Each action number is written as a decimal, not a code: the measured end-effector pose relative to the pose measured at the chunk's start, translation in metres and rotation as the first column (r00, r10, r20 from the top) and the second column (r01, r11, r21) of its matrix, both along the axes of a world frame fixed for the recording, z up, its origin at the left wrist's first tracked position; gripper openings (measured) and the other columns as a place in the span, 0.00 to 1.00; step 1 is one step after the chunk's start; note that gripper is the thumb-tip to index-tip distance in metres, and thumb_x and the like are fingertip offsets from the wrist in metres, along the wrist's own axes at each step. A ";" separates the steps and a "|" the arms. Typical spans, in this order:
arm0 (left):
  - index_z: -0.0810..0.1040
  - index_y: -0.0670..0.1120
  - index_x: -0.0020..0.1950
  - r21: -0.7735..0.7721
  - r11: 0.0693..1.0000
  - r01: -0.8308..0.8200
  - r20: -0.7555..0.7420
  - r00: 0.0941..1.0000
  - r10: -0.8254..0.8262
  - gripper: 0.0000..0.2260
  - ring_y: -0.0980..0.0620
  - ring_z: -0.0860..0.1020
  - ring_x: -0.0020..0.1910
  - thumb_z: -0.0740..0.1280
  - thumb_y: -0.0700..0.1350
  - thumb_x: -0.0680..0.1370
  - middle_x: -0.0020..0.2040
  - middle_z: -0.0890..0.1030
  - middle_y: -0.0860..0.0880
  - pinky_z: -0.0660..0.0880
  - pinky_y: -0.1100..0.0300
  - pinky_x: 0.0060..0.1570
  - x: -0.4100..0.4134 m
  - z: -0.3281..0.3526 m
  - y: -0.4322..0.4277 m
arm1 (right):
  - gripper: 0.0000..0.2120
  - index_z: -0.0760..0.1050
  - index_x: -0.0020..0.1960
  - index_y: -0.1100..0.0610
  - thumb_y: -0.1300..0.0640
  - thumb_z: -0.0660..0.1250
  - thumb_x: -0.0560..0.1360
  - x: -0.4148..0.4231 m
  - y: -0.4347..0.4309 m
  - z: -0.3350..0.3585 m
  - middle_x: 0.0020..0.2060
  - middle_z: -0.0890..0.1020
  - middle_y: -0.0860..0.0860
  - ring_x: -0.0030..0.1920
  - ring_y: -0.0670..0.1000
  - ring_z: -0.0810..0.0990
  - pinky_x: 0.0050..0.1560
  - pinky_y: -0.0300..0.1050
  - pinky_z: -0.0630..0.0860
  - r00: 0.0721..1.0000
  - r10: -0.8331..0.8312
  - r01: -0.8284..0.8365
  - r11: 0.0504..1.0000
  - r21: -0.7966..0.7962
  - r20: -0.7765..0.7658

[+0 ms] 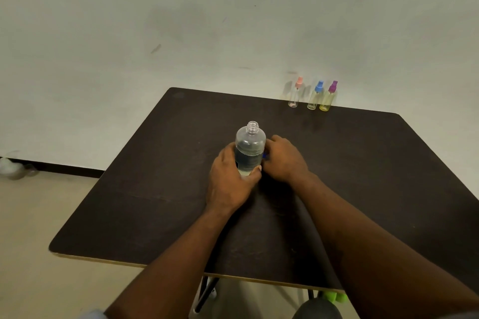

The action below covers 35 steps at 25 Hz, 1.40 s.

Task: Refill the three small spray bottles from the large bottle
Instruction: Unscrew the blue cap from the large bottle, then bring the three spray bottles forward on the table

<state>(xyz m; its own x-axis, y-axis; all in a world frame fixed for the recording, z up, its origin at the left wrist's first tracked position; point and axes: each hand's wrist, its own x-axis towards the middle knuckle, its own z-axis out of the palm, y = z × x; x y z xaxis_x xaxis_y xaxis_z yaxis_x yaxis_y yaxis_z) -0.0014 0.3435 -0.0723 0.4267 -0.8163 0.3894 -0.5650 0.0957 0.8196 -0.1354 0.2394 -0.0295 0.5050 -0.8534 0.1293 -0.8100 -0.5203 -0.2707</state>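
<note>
The large clear bottle [250,146] stands upright near the middle of the dark table [155,189], its neck open with no cap on, liquid filling the lower part. My left hand [230,179] grips its lower body. My right hand [283,160] sits just right of the bottle with fingers curled round something small and blue [264,155], mostly hidden. At the far right edge of the table stand three small spray bottles in a row: pink-topped [295,93], blue-topped [315,96] and purple-topped [329,97].
The table's far edge is against a pale wall [181,21]. Floor shows at the left, with a blurred pale object [11,167] by the skirting. Green items [334,296] and table legs show under the near edge.
</note>
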 end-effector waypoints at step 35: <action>0.69 0.49 0.72 0.145 0.965 -0.219 -0.015 0.975 0.223 0.36 0.44 0.78 0.63 0.75 0.61 0.69 0.66 0.76 0.49 0.77 0.48 0.58 -0.126 0.015 -0.382 | 0.38 0.67 0.72 0.49 0.39 0.79 0.69 -0.120 -0.303 -0.025 0.67 0.76 0.50 0.65 0.53 0.78 0.65 0.54 0.76 0.622 -0.348 0.389 0.915 0.109 0.701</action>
